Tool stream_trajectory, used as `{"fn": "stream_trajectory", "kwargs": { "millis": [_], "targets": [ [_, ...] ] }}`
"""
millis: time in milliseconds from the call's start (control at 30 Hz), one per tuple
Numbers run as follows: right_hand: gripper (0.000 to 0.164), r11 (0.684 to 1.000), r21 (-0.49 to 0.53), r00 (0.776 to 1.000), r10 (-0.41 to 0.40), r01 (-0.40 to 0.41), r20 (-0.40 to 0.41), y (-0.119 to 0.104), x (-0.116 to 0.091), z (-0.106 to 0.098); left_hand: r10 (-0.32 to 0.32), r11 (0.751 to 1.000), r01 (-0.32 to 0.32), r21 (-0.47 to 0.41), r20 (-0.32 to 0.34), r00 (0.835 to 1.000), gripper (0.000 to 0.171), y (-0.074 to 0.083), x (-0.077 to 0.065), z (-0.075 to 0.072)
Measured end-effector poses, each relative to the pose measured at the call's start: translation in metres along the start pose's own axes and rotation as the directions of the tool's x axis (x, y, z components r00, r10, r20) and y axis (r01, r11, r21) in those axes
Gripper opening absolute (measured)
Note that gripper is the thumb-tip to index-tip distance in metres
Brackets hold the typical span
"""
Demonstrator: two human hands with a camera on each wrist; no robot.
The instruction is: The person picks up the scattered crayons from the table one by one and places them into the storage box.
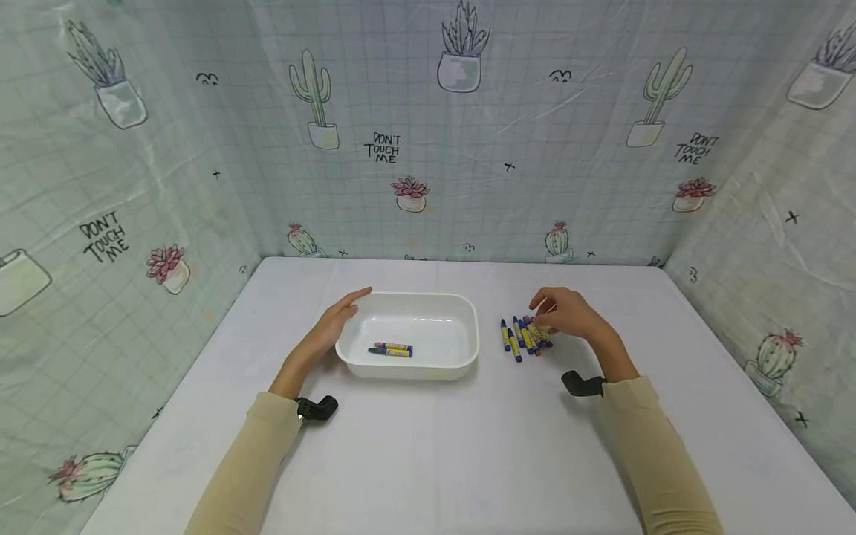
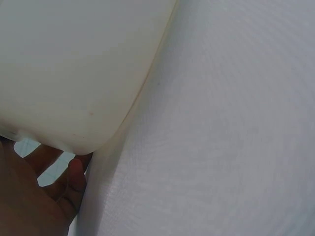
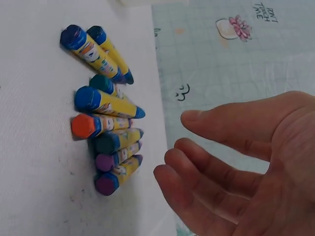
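Observation:
A white plastic tray sits left of the middle, with two crayons lying inside, one with a pink tip and one with a dark green tip. My left hand rests against the tray's left end, its index finger stretched along the far corner. In the left wrist view, fingers touch the tray's outer wall. Over the right edge of a crayon pile hovers my right hand. Its thumb and fingers stand apart with nothing between them in the right wrist view, just beside the crayons.
A white cloth covers the table. Cactus-print sheeting rises behind the table and on both sides. Dark wrist mounts stick out from both sleeves. The crayon pile lies right of the tray, with a gap between.

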State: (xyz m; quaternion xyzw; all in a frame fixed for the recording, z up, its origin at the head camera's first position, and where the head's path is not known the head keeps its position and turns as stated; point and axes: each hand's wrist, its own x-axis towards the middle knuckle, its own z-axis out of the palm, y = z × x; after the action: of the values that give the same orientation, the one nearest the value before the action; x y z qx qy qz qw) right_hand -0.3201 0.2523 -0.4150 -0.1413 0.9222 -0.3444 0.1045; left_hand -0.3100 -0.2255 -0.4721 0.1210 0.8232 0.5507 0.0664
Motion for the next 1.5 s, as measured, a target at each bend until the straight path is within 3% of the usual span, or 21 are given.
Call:
{"fn": "stream_trajectory", "kwargs": {
  "millis": [167, 433, 1267, 1500],
  "targets": [
    [0.033, 0.996, -0.018, 0.996, 0.089, -0.089, 0.015, 0.007, 0.002, 0.000, 0.001, 1.000, -0.001, 0.004, 0.002, 1.000, 0.050, -0.001, 0.001, 0.000],
    [0.032, 0.986, -0.020, 0.985, 0.166, -0.166, 0.036, 0.020, 0.005, 0.002, 0.008, 1.000, -0.008, 0.010, 0.005, 1.000, 0.050, 0.000, 0.001, -0.001],
    [0.034, 0.978, -0.050, 0.977, 0.205, -0.202, 0.053, 0.025, 0.005, 0.009, -0.005, 1.000, 0.005, -0.008, -0.001, 1.000, 0.049, -0.002, 0.000, -0.001],
    [0.033, 0.983, -0.051, 0.982, 0.180, -0.177, 0.052, 0.026, 0.003, 0.006, -0.009, 1.000, 0.009, -0.018, 0.002, 1.000, 0.049, -0.001, 0.001, -0.001]
  ]
}}
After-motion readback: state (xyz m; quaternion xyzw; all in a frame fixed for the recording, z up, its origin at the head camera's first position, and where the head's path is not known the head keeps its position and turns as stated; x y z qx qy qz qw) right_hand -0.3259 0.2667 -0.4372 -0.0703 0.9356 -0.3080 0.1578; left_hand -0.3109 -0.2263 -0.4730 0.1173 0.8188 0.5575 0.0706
